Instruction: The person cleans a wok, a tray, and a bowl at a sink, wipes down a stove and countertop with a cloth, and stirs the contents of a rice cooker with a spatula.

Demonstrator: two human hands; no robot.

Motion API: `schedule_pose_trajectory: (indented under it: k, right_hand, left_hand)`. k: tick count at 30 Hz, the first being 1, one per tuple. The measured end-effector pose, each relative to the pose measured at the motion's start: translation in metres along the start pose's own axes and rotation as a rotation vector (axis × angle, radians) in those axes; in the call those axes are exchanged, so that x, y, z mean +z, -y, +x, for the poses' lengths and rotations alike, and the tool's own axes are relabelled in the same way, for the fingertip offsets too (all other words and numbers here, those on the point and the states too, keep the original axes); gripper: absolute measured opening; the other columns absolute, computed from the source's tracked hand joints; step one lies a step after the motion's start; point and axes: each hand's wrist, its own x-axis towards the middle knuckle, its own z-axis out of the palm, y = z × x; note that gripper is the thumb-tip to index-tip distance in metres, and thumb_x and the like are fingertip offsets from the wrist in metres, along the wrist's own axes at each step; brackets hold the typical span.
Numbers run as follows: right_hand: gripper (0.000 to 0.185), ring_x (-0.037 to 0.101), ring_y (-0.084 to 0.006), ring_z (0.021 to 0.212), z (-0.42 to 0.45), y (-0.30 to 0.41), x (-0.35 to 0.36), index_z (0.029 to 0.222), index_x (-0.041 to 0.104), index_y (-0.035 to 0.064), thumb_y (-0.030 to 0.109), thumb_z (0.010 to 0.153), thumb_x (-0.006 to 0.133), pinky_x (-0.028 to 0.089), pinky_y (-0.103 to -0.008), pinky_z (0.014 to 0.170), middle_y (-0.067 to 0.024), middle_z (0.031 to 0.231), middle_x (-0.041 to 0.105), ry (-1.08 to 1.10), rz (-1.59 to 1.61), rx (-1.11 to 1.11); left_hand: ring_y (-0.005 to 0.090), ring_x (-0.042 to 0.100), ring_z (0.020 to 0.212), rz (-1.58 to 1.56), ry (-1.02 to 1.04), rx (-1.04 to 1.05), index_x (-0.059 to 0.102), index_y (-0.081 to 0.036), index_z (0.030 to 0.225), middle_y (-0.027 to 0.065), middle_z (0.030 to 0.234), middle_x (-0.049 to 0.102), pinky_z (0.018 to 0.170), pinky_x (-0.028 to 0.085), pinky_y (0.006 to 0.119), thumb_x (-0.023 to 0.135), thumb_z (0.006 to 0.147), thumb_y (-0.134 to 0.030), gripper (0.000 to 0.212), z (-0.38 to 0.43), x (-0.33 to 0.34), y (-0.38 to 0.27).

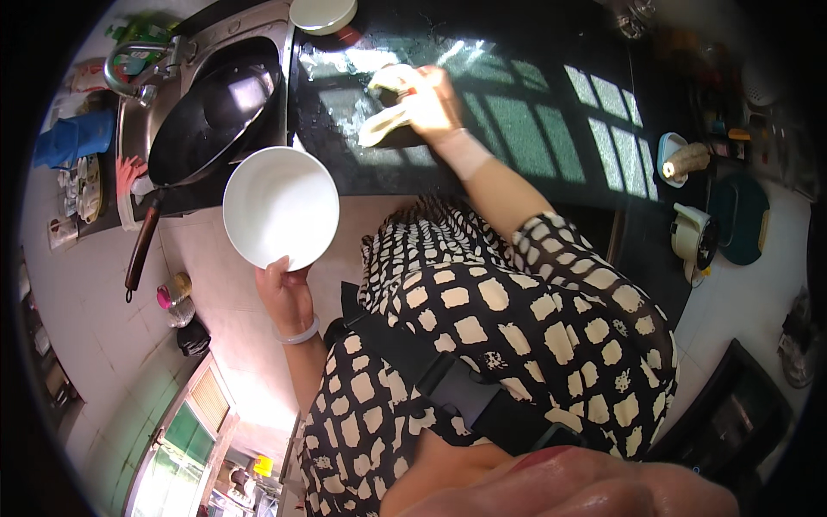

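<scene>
My left hand [287, 294] grips the rim of a white bowl [281, 207] at its lower edge, with the bowl's inside facing the camera. The bowl is held beside the counter's front edge, near the sink. On the wet, black countertop [523, 139], my right hand [429, 100] holds a pale cloth [384, 126], parts of which stick out to the left of the fingers. Bright glare hides some of the fingers. A large black wok [207, 119] rests tilted in the steel sink [139, 123], its wooden handle [143, 249] reaching over the front edge.
A faucet [132, 71] hangs over the sink, and pink rubber gloves [129, 174] lie at its edge. A round whitish container [323, 16] stands at the counter's back. To the right are a blue-rimmed dish [672, 155] and a pale-green appliance [691, 236].
</scene>
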Motion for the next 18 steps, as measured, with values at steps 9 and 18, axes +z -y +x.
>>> schedule_pose_trajectory:
  k: [9,18]
  right_hand:
    - [0.058,0.053,-0.0293,0.106,-0.011,-0.152,-0.193,0.132,0.035,0.0363,0.023,0.079,0.054,0.047,-0.0394,0.086,-0.0050,0.131,0.043,0.377,-0.656,0.405]
    - [0.052,0.044,-0.0346,0.111,0.092,-0.139,-0.107,0.131,0.038,0.0319,0.032,0.080,0.050,0.047,-0.0424,0.085,-0.0087,0.133,0.040,0.359,-0.719,0.167]
  left_hand:
    - [0.0260,0.057,0.097,-0.007,-0.039,-0.047,0.035,0.003,0.125,0.0163,0.114,0.049,0.076,0.053,0.038,0.047,0.072,-0.003,0.054,-0.003,0.007,-0.005]
    - [0.0250,0.057,0.096,-0.010,-0.075,-0.118,0.034,0.001,0.126,0.0156,0.115,0.049,0.078,0.053,0.036,0.047,0.072,-0.001,0.056,-0.005,0.025,-0.017]
